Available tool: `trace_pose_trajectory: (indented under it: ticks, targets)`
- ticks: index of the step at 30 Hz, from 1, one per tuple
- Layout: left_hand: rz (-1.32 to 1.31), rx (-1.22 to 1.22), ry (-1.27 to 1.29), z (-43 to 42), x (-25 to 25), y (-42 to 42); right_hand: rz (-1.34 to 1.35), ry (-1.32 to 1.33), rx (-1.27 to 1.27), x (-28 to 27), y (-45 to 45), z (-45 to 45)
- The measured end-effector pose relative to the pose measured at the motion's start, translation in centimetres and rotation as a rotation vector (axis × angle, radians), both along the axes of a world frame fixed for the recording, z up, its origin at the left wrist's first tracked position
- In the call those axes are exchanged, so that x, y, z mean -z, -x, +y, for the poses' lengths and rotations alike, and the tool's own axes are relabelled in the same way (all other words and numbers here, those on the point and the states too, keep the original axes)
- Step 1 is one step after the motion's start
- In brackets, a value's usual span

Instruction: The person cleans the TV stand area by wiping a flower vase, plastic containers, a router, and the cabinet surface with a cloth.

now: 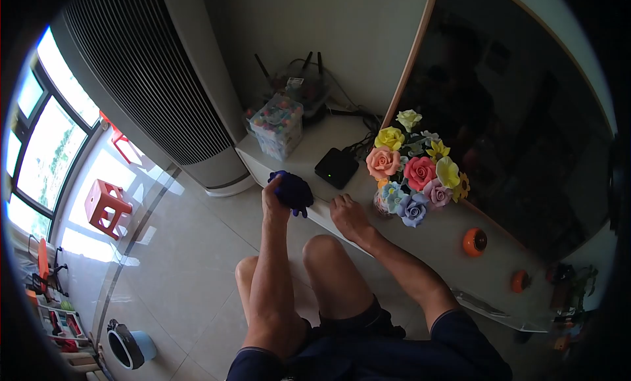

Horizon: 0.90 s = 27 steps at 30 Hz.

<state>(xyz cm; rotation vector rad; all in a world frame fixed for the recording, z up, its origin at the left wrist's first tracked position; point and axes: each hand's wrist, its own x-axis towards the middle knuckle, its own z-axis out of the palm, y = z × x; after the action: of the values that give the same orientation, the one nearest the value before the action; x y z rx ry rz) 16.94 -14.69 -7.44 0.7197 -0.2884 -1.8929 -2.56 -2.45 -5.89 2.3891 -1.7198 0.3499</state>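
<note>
My left hand (272, 195) is closed around a bunched dark purple cloth (293, 191), held up at the front edge of the white cabinet (394, 239). Small finger-like bits hang from the cloth's lower end. My right hand (350, 218) is at the cabinet's edge, its fingers curled; whether anything is in them is hidden. Just beyond it lies a black box (336, 168) with a small green light. To its right stands a vase of colourful artificial flowers (419, 173).
Farther back are a clear tub of colourful pieces (279, 128) and a router with antennas (303, 82). A large dark screen (513, 118) stands behind the flowers. Two orange ornaments, one a round pot (474, 241), sit rightward. A bin (131, 347) and red stool (108, 207) stand left.
</note>
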Motion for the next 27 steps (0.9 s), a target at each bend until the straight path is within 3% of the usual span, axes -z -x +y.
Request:
trace_pose_trajectory:
  ticks: [6, 13, 20, 23, 27]
  targets:
    - [-0.051, 0.116, -0.061, 1.0, 0.5, 2.0, 0.032, 0.061, -0.053, 0.5, -0.3, 0.1]
    - [-0.346, 0.193, 0.056, 3.5, 0.9, 3.2, 0.011, 0.075, -0.082, 0.8, -0.1, 0.3]
    - [-0.465, 0.316, 0.135, 6.7, 0.4, 2.9, -0.182, 0.019, -0.103, 0.8, 1.0, 1.1]
    - [-0.424, 0.313, 0.072, 6.9, 0.6, 1.7, -0.274, 0.103, -0.063, 0.6, 1.2, 1.8]
    - [-0.079, 0.096, -0.107, 3.9, 3.6, 0.4, -0.21, 0.091, -0.026, 1.0, 0.9, 2.0]
